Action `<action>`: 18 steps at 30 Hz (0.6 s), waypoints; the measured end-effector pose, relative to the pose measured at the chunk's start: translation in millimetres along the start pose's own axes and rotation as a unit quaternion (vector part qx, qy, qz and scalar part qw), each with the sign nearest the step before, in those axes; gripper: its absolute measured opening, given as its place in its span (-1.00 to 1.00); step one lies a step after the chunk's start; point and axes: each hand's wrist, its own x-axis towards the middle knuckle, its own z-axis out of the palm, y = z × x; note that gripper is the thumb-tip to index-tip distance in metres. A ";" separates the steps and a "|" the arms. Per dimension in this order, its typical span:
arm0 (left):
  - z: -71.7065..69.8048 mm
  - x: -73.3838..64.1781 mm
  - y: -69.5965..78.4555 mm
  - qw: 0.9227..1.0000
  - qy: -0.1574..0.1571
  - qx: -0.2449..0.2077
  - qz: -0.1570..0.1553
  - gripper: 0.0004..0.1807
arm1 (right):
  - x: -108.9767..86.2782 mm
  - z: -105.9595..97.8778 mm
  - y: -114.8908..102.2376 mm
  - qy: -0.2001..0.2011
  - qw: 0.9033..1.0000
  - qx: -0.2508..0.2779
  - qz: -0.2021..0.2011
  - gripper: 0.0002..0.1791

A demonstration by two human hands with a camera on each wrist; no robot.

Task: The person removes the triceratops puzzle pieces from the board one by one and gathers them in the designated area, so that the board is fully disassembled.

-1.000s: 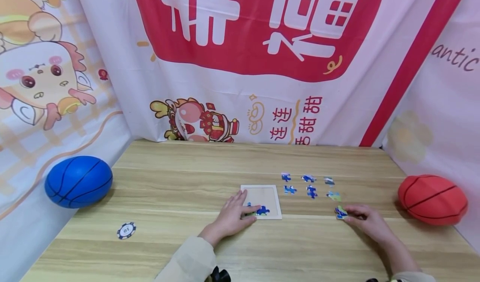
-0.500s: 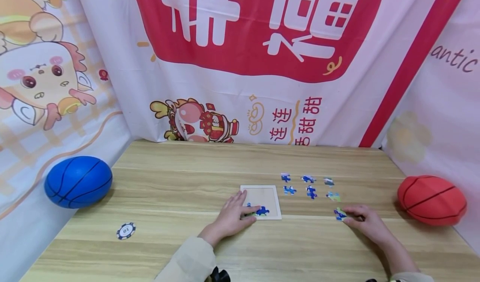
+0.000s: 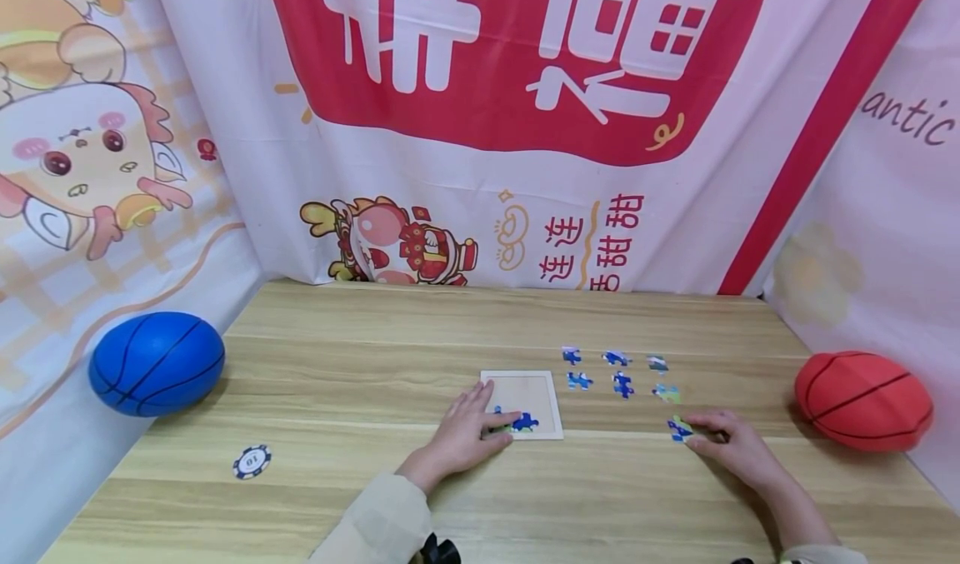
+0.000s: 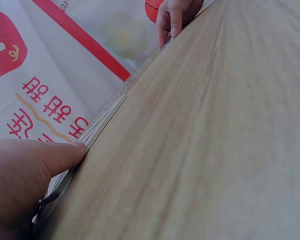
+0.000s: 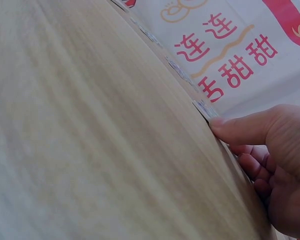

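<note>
My left hand (image 3: 467, 432) rests on the left side of a square puzzle tray (image 3: 557, 406), its fingers extended. The left wrist view has the thumb (image 4: 65, 156) at the tray's near edge. Blue and green jigsaw pieces (image 3: 527, 421) lie in the tray's near part, some covered by that hand. Off to the right, my right hand (image 3: 738, 447) pinches a blue and green jigsaw piece (image 3: 678, 428) by its right side, at table level. The right wrist view shows the thumb on the edge of this piece (image 5: 202, 108); the index fingertip is hidden there.
Several loose jigsaw pieces (image 3: 622, 384) lie in two rows between the tray and my right hand, farther back. A blue ball (image 3: 157, 364) stands at the left edge, a red ball (image 3: 864, 400) at the right. A poker chip (image 3: 252, 461) lies front left.
The piece at my right hand has shifted very slightly left and turned a little. My left hand and the tray have kept their places.
</note>
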 end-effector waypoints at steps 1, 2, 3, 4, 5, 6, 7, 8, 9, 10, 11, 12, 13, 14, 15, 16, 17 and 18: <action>0.1 0.0 -0.1 1.000 0.000 0.000 0.000 -0.62 | 0.0 -0.1 -0.3 -0.003 1.000 0.001 0.004 -0.61; 0.1 -0.1 -0.1 1.000 0.000 0.000 0.000 -0.62 | -0.1 -0.2 -0.5 -0.006 1.000 0.001 0.009 -0.61; 0.3 -0.1 -0.3 1.000 0.001 0.000 0.001 -0.62 | -0.2 -0.3 -0.5 -0.008 1.000 0.002 0.012 -0.60; 0.3 -0.2 -0.4 1.000 0.001 -0.001 0.001 -0.62 | -0.1 -0.4 -0.6 -0.010 1.000 0.003 0.015 -0.59; 0.4 -0.2 -0.6 1.000 0.001 -0.001 0.001 -0.62 | -0.1 -0.3 -0.4 -0.011 1.000 0.004 0.016 -0.59; 0.5 -0.2 -0.7 1.000 0.001 -0.001 0.001 -0.62 | -0.1 -0.3 -0.3 -0.009 1.000 0.004 0.016 -0.59; 0.6 -0.2 -0.9 1.000 0.002 -0.001 0.001 -0.62 | -0.1 -0.2 -0.1 -0.009 1.000 0.003 0.016 -0.59; 0.5 -0.3 -0.9 1.000 0.002 -0.001 0.001 -0.62 | 0.1 -0.1 0.1 -0.010 1.000 0.003 0.015 -0.59; 0.5 -0.3 -1.0 1.000 0.002 -0.001 0.001 -0.62 | 0.4 -0.1 0.3 -0.008 1.000 0.002 0.015 -0.60; 0.4 -0.4 -0.9 1.000 0.001 -0.001 0.000 -0.62 | 0.6 -0.1 0.5 -0.009 1.000 0.002 0.014 -0.59; 0.5 -0.4 -1.1 1.000 0.001 -0.001 0.000 -0.61 | 0.8 -0.2 0.8 -0.012 1.000 0.002 0.017 -0.59; 0.5 -0.4 -1.0 1.000 0.001 -0.001 -0.001 -0.61 | 1.2 -0.5 0.6 -0.016 1.000 0.009 0.021 -0.58; 0.6 -0.3 -1.3 1.000 0.001 0.000 -0.001 -0.61 | 1.6 -0.9 0.3 -0.021 0.999 0.016 0.032 -0.55; 0.5 -0.3 -1.2 1.000 0.001 0.000 0.000 -0.61 | 2.1 -1.5 -0.3 -0.026 0.998 0.026 0.041 -0.53; 0.5 -0.3 -1.2 1.000 0.001 0.000 0.000 -0.61 | 2.7 -2.1 -1.1 -0.027 0.998 0.036 0.050 -0.52; 0.4 -0.3 -1.2 1.000 0.002 0.000 0.000 -0.61 | 3.5 -2.7 -2.5 -0.029 0.997 0.046 0.062 -0.50; 0.5 -0.3 -1.3 1.000 0.002 0.000 0.001 -0.61 | 4.5 -3.1 -4.9 -0.025 0.995 0.062 0.076 -0.48; 0.4 -0.5 -1.2 1.000 0.003 -0.001 0.001 -0.61 | 5.4 -3.4 -7.5 -0.020 0.993 0.077 0.088 -0.47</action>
